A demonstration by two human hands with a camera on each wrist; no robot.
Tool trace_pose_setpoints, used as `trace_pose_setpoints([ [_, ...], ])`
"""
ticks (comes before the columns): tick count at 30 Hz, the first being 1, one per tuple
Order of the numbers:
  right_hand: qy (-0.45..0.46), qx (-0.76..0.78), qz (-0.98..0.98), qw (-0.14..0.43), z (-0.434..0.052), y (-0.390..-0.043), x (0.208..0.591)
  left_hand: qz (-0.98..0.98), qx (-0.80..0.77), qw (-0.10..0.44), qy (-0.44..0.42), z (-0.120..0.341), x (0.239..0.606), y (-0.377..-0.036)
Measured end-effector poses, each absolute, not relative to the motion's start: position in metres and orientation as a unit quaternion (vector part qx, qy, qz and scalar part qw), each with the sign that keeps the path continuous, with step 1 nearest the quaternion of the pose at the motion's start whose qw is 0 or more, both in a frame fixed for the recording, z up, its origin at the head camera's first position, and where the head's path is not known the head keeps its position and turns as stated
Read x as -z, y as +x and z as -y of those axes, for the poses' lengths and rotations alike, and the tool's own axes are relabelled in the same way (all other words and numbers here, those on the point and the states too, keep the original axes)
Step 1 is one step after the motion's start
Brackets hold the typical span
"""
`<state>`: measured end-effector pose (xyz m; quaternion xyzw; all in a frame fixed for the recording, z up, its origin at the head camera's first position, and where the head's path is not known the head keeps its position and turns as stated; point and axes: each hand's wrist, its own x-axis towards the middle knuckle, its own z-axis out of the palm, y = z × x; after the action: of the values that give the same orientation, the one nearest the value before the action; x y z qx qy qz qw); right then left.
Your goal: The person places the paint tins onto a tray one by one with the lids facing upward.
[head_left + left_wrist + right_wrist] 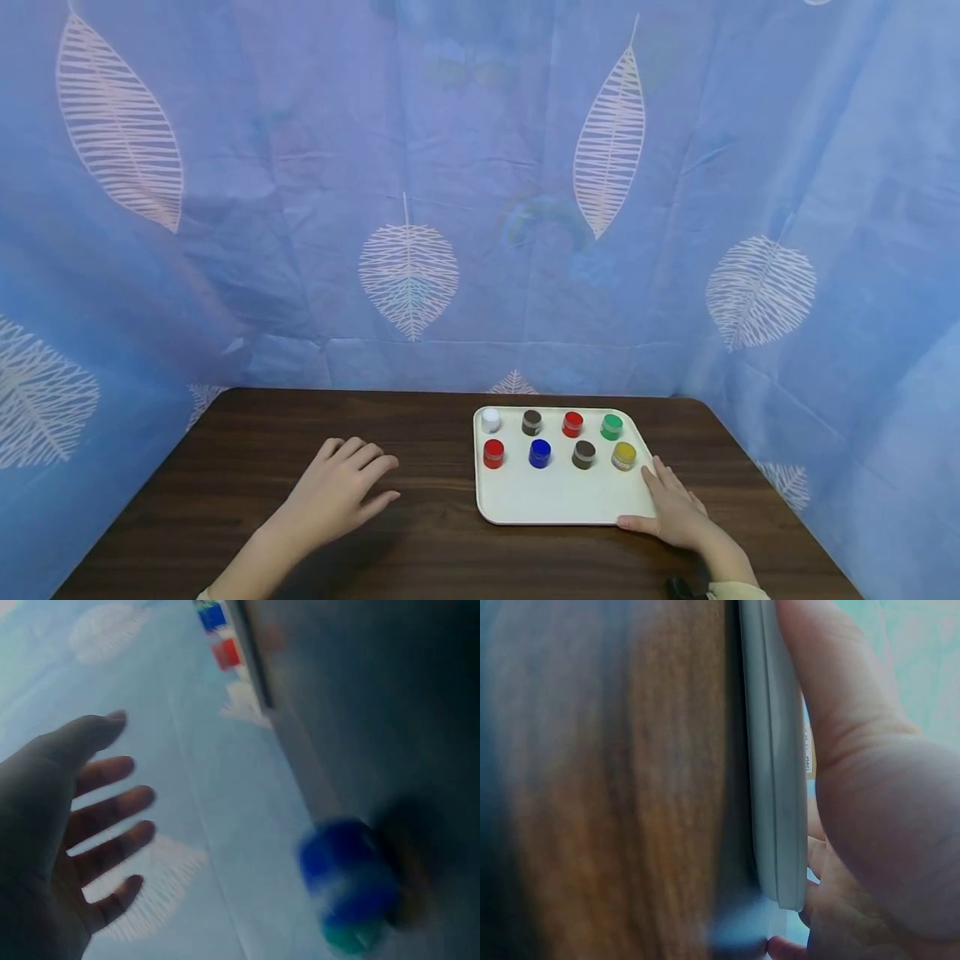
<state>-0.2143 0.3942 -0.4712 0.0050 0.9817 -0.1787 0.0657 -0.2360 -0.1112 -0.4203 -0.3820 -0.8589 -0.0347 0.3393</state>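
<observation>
Several small jars, apparently paint, stand in two rows on a cream tray. The back row has a white jar, dark jar, red jar and green jar. In front are another red jar, blue jar, second dark jar and yellow jar. My right hand rests at the tray's front right corner, thumb along the rim. Left of the tray, my left hand hovers with fingers loosely extended, holding nothing.
The left wrist view shows a blurred blue-topped jar with a green one behind it, on the table's dark surface; the head view does not show them. A blue leaf-patterned curtain hangs behind the brown table.
</observation>
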Motion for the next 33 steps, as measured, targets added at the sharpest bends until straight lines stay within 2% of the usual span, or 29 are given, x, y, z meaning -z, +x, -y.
trace_pose_setpoints([
  [6, -0.001, 0.182, -0.982, 0.057, -0.394, -0.214, 0.470, 0.824, 0.042, 0.388, -0.411, 0.147, 0.430, -0.233],
  [10, -0.001, 0.182, -0.981, 0.061, -0.394, -0.214, 0.471, 0.818, 0.031, 0.394, -0.419, 0.166, 0.437, -0.232],
  [23, 0.005, 0.181, -0.981, 0.065, -0.392, -0.213, 0.468, 0.846, -0.042, 0.345, -0.404, 0.198, 0.449, -0.236],
  [33, 0.010, 0.179, -0.981, 0.070, -0.393, -0.213, 0.470, 0.903, -0.098, 0.224, -0.354, 0.200, 0.450, -0.236],
])
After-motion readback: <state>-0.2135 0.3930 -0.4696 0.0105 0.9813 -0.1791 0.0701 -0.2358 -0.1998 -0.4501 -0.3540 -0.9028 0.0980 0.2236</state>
